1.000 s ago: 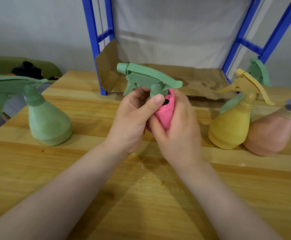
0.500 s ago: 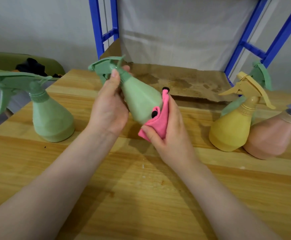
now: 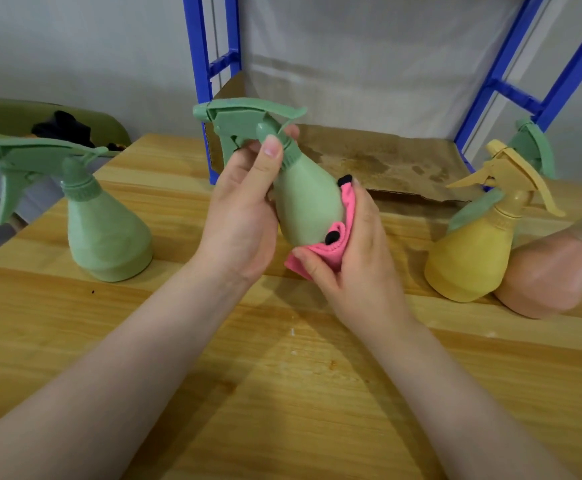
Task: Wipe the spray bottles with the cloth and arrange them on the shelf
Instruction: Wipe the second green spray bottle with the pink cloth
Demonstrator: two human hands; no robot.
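Note:
A pale green spray bottle is held tilted above the table, nozzle pointing left. My left hand grips it at the neck, thumb over the collar. My right hand presses a pink cloth with black spots against the bottle's lower right side. Another green bottle stands on the table at the left. A yellow bottle and a peach bottle stand at the right, with one more green bottle partly hidden behind them.
A blue metal shelf frame stands at the back, its bottom level lined with stained brown cardboard. The wooden table extends toward me. A green chair with dark items sits beyond the table's left edge.
The held bottle was turned so its body faces me and the nozzle points left. My right hand with the cloth shifted from the trigger head to the bottle's lower side.

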